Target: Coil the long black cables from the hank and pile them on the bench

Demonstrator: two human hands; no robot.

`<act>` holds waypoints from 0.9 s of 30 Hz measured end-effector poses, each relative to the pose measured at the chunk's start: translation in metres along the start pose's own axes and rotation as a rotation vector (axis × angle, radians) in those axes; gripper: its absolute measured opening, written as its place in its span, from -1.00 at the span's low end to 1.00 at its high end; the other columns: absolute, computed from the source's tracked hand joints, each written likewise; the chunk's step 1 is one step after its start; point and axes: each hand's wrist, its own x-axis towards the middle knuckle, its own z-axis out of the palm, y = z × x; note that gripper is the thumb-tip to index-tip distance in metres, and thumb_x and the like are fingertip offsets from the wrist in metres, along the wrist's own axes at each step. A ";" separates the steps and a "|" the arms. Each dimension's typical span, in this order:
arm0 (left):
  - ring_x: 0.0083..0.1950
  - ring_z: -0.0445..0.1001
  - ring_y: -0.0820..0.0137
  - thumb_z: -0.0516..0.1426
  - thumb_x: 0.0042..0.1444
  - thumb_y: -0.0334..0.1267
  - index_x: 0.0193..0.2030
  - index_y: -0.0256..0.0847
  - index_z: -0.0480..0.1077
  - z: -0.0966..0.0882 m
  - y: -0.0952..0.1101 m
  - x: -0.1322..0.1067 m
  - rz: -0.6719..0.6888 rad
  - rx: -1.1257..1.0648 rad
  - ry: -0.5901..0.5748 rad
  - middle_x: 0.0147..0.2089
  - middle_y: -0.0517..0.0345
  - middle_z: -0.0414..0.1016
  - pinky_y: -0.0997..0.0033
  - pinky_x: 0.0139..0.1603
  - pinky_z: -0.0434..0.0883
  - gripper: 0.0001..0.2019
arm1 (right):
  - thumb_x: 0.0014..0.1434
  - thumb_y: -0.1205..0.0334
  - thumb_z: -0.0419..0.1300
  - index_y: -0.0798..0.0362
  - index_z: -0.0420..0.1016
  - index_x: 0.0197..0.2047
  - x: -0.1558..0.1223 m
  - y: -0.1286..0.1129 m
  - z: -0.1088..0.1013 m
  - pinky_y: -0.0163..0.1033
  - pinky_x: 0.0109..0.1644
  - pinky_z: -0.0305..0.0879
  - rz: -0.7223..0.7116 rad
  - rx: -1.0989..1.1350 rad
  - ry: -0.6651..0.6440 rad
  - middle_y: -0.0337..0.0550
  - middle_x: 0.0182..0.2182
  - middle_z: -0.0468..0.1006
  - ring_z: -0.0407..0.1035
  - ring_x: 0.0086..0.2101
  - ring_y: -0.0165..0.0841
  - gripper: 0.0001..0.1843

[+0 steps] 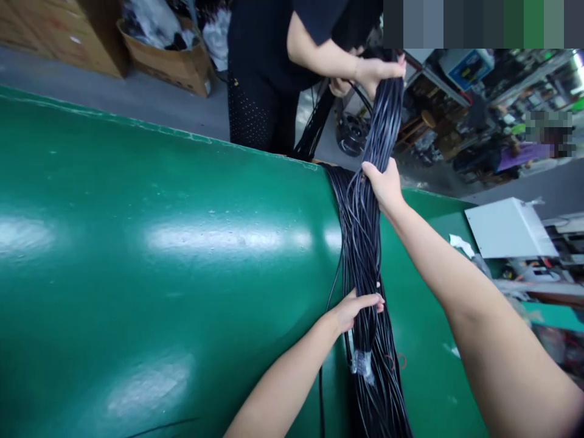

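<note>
A thick bundle of black cables runs away from me above the green tabletop. My left hand is wrapped round its near part, thumb across the top. Farther along, my right hand grips the same bundle from the right side, fingers partly hidden beneath it. Clear plastic wrap binds the bundle's near end. More loose black cables lie under it on the table. Beyond the far edge, a co-worker's hand holds the bundle's far end up.
The green table spreads wide to the left. A co-worker in dark clothes stands across it. A white box sits at the right, near a white scrap. Reddish rubber bands lie beside the cables. An open carton stands on the floor behind.
</note>
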 end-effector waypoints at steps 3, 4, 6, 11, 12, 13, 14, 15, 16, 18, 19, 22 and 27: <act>-0.37 0.47 0.47 0.45 -0.31 -0.10 -0.08 -0.32 0.45 -0.003 0.000 -0.004 0.009 -0.001 0.056 -0.36 0.18 0.50 0.37 -0.16 0.38 -0.38 | 0.11 -0.16 0.27 0.06 0.20 0.21 -0.051 -0.007 -0.006 0.08 0.29 0.20 0.032 -0.042 -0.044 0.03 0.11 0.41 0.30 0.13 -0.15 -0.27; -0.37 0.47 0.48 0.45 -0.30 -0.08 -0.07 -0.31 0.45 -0.004 0.001 -0.007 0.024 0.006 0.057 -0.36 0.19 0.49 0.38 -0.17 0.39 -0.38 | 0.13 -0.18 0.25 0.05 0.16 0.26 -0.078 -0.007 -0.010 0.08 0.33 0.15 0.047 -0.037 -0.079 0.04 0.18 0.37 0.26 0.17 -0.14 -0.23; -0.37 0.47 0.47 0.44 -0.31 0.00 -0.10 -0.31 0.46 -0.007 0.003 -0.013 0.044 0.023 0.011 -0.37 0.19 0.48 0.36 -0.15 0.42 -0.36 | 0.21 -0.21 0.15 0.03 0.08 0.35 -0.144 -0.004 -0.022 0.04 0.39 0.08 0.095 0.006 -0.158 0.04 0.28 0.27 0.19 0.25 -0.17 -0.21; -0.30 0.46 0.40 0.39 -0.30 0.24 -0.06 -0.28 0.46 -0.010 0.011 -0.021 0.050 0.066 -0.127 -0.38 0.18 0.42 0.23 0.02 0.47 -0.26 | 0.35 -0.10 -0.02 -0.06 0.00 0.42 -0.345 0.024 -0.066 0.03 0.28 0.28 0.396 0.022 -0.108 0.04 0.20 0.37 0.35 0.14 -0.22 -0.34; -0.30 0.45 0.41 0.39 -0.27 0.22 -0.04 -0.27 0.46 -0.011 0.011 -0.021 0.068 0.057 -0.102 -0.38 0.18 0.41 0.24 0.02 0.48 -0.27 | 0.35 -0.08 0.00 -0.07 0.07 0.39 -0.380 0.032 -0.074 0.05 0.27 0.29 0.449 -0.040 -0.036 0.05 0.18 0.39 0.37 0.11 -0.20 -0.37; -0.31 0.45 0.43 0.40 -0.24 0.18 -0.05 -0.27 0.47 -0.013 0.012 -0.020 0.089 0.043 -0.053 -0.39 0.19 0.41 0.27 0.01 0.49 -0.30 | 0.34 -0.07 0.03 -0.04 0.13 0.36 -0.409 0.039 -0.080 0.11 0.26 0.28 0.487 -0.078 0.025 0.08 0.15 0.41 0.38 0.10 -0.17 -0.40; -0.32 0.44 0.45 0.41 -0.21 0.13 -0.07 -0.27 0.48 -0.014 0.012 -0.018 0.110 0.027 0.005 -0.39 0.19 0.41 0.31 -0.03 0.50 -0.36 | 0.33 -0.06 0.04 -0.02 0.19 0.33 -0.431 0.046 -0.084 0.15 0.25 0.28 0.506 -0.118 0.072 0.10 0.13 0.41 0.38 0.08 -0.14 -0.42; -0.33 0.43 0.47 0.41 -0.19 0.07 -0.10 -0.27 0.48 -0.016 0.012 -0.018 0.124 0.015 0.064 -0.39 0.19 0.41 0.35 -0.07 0.50 -0.42 | 0.32 -0.05 0.04 0.01 0.24 0.29 -0.448 0.052 -0.087 0.20 0.24 0.27 0.508 -0.143 0.101 0.13 0.11 0.42 0.38 0.07 -0.12 -0.45; -0.34 0.43 0.50 0.41 -0.17 0.03 -0.13 -0.26 0.48 -0.018 0.013 -0.017 0.130 0.010 0.114 -0.38 0.20 0.41 0.40 -0.10 0.50 -0.47 | 0.33 -0.04 0.04 0.04 0.27 0.26 -0.458 0.056 -0.088 0.23 0.23 0.27 0.499 -0.154 0.112 0.15 0.10 0.42 0.39 0.06 -0.12 -0.46; -0.35 0.41 0.56 0.40 -0.13 -0.02 -0.13 -0.25 0.47 -0.021 0.017 -0.019 0.127 -0.003 0.162 -0.36 0.24 0.40 0.48 -0.13 0.49 -0.52 | 0.33 -0.03 0.02 0.05 0.35 0.21 -0.465 0.061 -0.086 0.21 0.25 0.25 0.475 -0.158 0.110 0.14 0.10 0.43 0.38 0.07 -0.13 -0.51; -0.35 0.40 0.58 0.39 -0.11 -0.03 -0.11 -0.25 0.45 -0.022 0.021 -0.020 0.125 -0.017 0.161 -0.36 0.25 0.39 0.52 -0.13 0.48 -0.52 | 0.34 -0.03 0.02 0.05 0.38 0.17 -0.465 0.063 -0.085 0.19 0.27 0.24 0.470 -0.148 0.105 0.11 0.11 0.43 0.36 0.09 -0.15 -0.53; -0.35 0.39 0.62 0.36 -0.04 -0.07 -0.06 -0.27 0.42 -0.025 0.033 -0.022 0.153 -0.069 0.154 -0.35 0.28 0.37 0.59 -0.14 0.45 -0.54 | 0.33 -0.04 0.04 0.01 0.47 0.06 -0.456 0.069 -0.080 0.10 0.33 0.18 0.487 -0.101 0.106 0.02 0.12 0.45 0.30 0.16 -0.20 -0.60; -0.28 0.46 0.59 0.23 0.14 0.00 -0.02 -0.22 0.41 -0.027 0.035 -0.031 0.228 0.040 0.205 -0.28 0.25 0.46 0.53 -0.06 0.47 -0.61 | 0.32 0.05 0.09 0.02 0.51 -0.06 -0.440 0.076 -0.076 0.03 0.34 0.16 0.526 -0.037 0.128 -0.01 0.09 0.47 0.30 0.14 -0.25 -0.72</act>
